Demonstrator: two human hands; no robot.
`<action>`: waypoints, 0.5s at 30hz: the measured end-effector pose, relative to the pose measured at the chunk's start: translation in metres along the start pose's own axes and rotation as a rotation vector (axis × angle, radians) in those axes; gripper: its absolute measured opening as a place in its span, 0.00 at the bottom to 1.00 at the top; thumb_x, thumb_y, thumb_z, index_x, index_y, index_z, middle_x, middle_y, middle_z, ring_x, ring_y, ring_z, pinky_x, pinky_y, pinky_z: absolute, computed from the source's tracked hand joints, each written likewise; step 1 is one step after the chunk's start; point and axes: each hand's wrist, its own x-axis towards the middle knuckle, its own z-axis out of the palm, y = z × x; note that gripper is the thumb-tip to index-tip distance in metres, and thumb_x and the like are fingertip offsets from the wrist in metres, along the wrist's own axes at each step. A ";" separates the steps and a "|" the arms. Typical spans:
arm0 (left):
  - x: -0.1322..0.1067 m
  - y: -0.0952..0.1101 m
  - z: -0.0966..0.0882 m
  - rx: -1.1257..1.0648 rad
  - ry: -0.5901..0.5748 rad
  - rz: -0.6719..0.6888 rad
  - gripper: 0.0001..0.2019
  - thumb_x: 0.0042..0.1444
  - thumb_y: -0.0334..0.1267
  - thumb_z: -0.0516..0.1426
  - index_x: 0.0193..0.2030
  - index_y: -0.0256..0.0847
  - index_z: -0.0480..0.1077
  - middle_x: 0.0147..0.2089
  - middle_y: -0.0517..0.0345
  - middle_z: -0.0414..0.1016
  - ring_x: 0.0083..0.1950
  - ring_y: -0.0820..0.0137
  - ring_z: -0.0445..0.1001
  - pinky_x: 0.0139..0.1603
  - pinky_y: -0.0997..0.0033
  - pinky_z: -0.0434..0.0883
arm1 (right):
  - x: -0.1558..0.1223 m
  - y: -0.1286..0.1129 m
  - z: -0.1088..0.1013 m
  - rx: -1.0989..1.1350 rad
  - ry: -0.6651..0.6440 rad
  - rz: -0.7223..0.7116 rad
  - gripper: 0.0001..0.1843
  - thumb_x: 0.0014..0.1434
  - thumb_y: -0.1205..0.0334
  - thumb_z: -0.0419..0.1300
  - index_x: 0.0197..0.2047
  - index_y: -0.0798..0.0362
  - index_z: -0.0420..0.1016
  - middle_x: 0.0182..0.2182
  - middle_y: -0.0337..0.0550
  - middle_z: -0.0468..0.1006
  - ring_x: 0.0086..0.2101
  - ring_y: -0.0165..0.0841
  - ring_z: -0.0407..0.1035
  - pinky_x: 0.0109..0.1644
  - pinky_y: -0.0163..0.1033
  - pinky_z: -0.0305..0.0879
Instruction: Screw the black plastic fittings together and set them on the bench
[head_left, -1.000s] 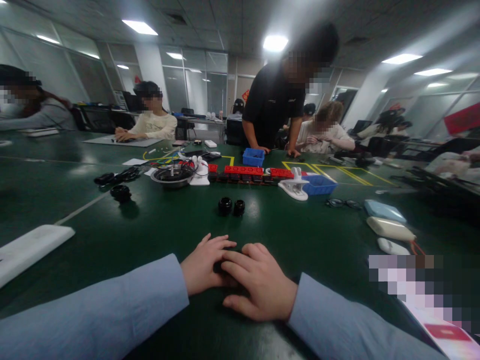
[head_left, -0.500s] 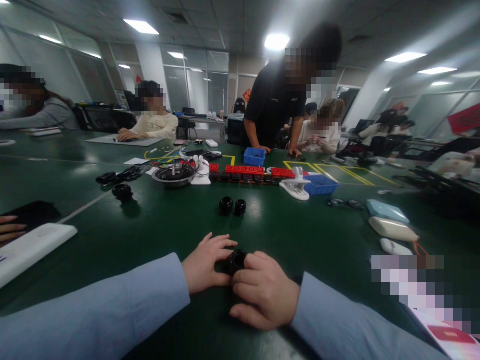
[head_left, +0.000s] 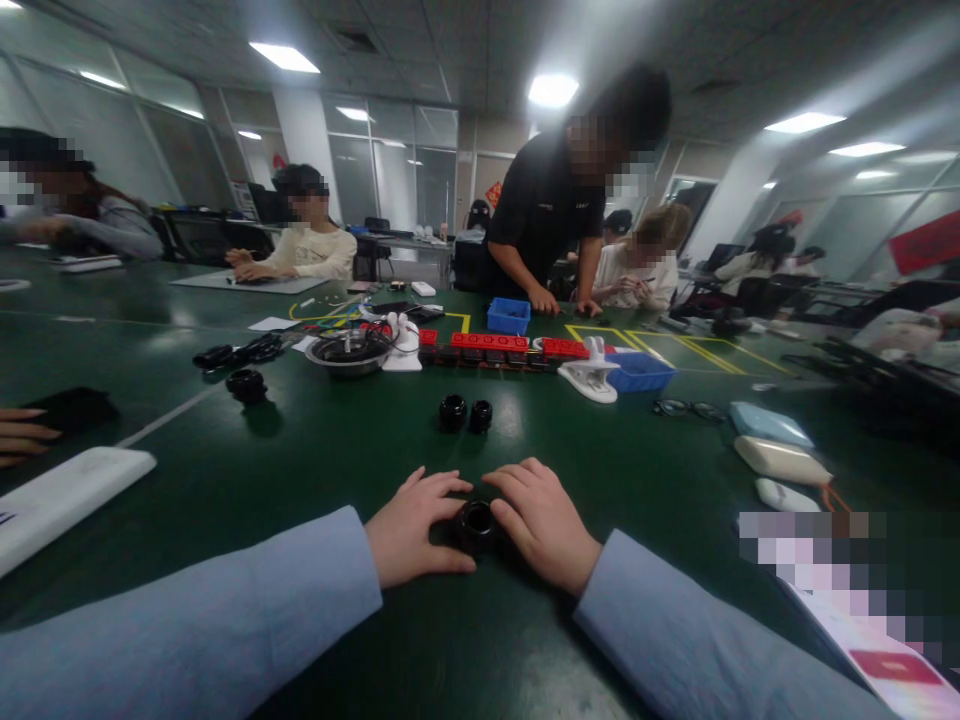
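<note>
A glossy black hollow round fitting point(head_left: 477, 524) stands on the green table between my hands, its round opening facing up. My left hand point(head_left: 420, 525) is wrapped loosely around its left side, thumb on the near side, the other fingers behind. My right hand point(head_left: 544, 522) is open at the right, fingers stretched forward and thumb tip at the fitting's right rim. The fitting's lower part is partly hidden by my left hand. Beyond my hands stand a larger black fitting point(head_left: 452, 412) and a smaller black fitting point(head_left: 481, 415).
Another black fitting point(head_left: 247, 386) stands left. Farther back are a metal bowl point(head_left: 346, 366), a red-topped strip point(head_left: 489, 343), a white clip stand point(head_left: 592, 378) and a blue bin point(head_left: 642, 372). A white box point(head_left: 82, 495) lies left; pouches point(head_left: 780, 458) lie right. Several people sit or stand around.
My right hand has let go of the fitting, its curled fingers opening out and moving forward and right. The left hand stays around the fitting. The standing person opposite has leaned lower.
</note>
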 end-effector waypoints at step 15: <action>0.000 0.000 0.001 0.034 0.006 0.001 0.24 0.44 0.50 0.63 0.49 0.50 0.68 0.59 0.56 0.62 0.62 0.55 0.54 0.61 0.42 0.43 | -0.011 -0.016 -0.004 0.117 0.225 -0.147 0.22 0.61 0.56 0.45 0.55 0.57 0.59 0.50 0.52 0.66 0.48 0.40 0.58 0.51 0.49 0.55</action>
